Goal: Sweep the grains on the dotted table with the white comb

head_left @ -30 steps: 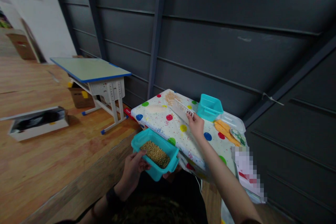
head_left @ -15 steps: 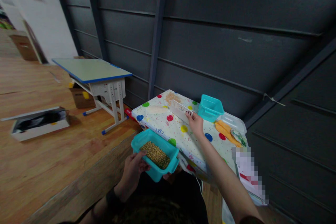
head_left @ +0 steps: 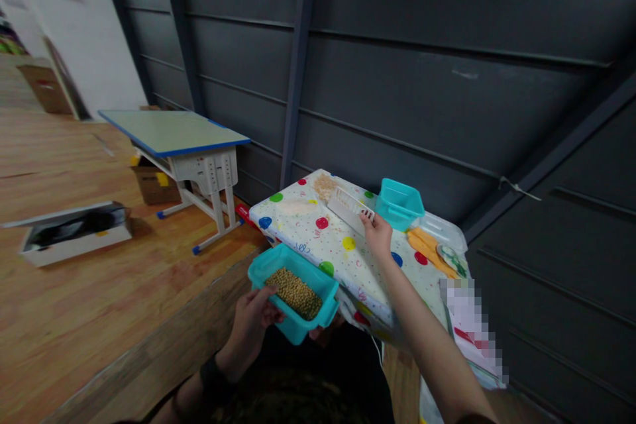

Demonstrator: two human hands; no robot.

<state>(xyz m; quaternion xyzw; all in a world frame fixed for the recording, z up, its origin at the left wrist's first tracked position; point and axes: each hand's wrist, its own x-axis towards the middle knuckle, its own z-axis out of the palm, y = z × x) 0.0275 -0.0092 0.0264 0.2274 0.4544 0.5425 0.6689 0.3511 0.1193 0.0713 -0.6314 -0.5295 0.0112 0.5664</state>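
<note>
My left hand [head_left: 256, 318] grips the near-left rim of a teal plastic bin [head_left: 293, 328], its thumb over the edge. Yellowish beans [head_left: 293, 291] lie inside. The bin is held tilted at the table's near edge. My right hand [head_left: 378, 235] is closed on the right end of a long white plastic strip with a row of slots [head_left: 348, 211]. The strip stands on edge low over the patterned tablecloth [head_left: 303, 228]. Near its far end is a patch of small tan grains [head_left: 325, 187]. A pale, whitish patch [head_left: 297, 207] lies left of the strip.
A second teal bin [head_left: 399, 205] stands at the table's back, beside a clear lid [head_left: 444, 233]. An orange cloth [head_left: 430, 252] and a green-and-white packet [head_left: 452, 260] lie at the right. A dark panelled wall [head_left: 397, 79] rises behind; a desk [head_left: 173, 132] stands left.
My right hand and the slotted white strip have shifted a little to the right and toward me. My left hand and the bean bin look the same.
</note>
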